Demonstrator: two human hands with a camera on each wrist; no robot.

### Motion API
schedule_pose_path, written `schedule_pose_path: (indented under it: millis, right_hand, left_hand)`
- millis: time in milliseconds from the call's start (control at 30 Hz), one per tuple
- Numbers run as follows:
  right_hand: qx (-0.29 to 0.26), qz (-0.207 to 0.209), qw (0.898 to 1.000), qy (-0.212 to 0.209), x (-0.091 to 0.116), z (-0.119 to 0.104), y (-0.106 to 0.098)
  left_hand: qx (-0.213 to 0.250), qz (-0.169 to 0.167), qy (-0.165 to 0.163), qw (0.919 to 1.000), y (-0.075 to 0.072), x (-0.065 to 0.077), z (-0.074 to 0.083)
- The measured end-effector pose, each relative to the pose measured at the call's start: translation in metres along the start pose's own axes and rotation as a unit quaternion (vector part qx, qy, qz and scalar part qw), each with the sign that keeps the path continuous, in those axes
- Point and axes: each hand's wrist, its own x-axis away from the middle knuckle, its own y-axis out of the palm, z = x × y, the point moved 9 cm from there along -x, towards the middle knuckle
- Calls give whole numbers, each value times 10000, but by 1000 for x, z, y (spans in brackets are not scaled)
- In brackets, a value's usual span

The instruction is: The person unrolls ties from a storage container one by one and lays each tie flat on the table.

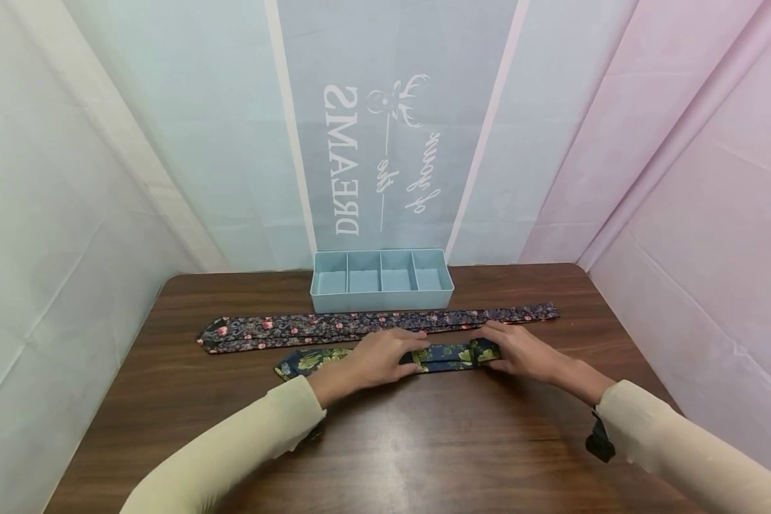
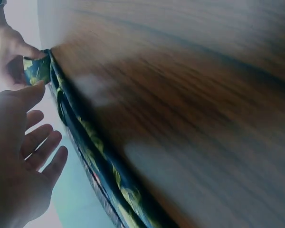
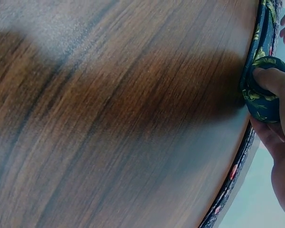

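A navy necktie with yellow-green flowers [image 1: 446,355] lies lengthwise on the table, its right end curled into a roll [image 3: 266,102]. My right hand [image 1: 523,351] grips that roll, the thumb pressed to its side. Over the middle of the same tie is my left hand [image 1: 375,357], its fingers relaxed and spread, holding nothing; it covers part of the tie. In the left wrist view the left hand's fingers [image 2: 40,147] hang loose beside the tie. Just behind lies a second necktie, dark with small pink flowers [image 1: 340,327], stretched flat.
A light blue box with several compartments [image 1: 382,302] stands at the back of the brown wooden table [image 1: 424,442], behind the pink-flowered tie. Fabric walls [image 1: 231,143] enclose the table at the back and both sides.
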Motion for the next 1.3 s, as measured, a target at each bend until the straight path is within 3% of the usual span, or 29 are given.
schedule_pose_path:
  millis: [200, 367, 800, 1300]
  right_hand:
    - [-42, -50, 10000, 58, 0, 1, 1]
    - [-70, -89, 9999, 63, -1, 1, 2]
    - [-301, -11, 9992, -268, -3, -4, 1]
    - [-288, -56, 9985, -466, -4, -8, -1]
  left_hand:
    - [-4, -154, 44, 9999, 14, -11, 5]
    - [-31, -214, 61, 9997, 24, -12, 3]
    - [-265, -210, 97, 9994, 22, -4, -2]
    - [-102, -198, 109, 9997, 17, 14, -15]
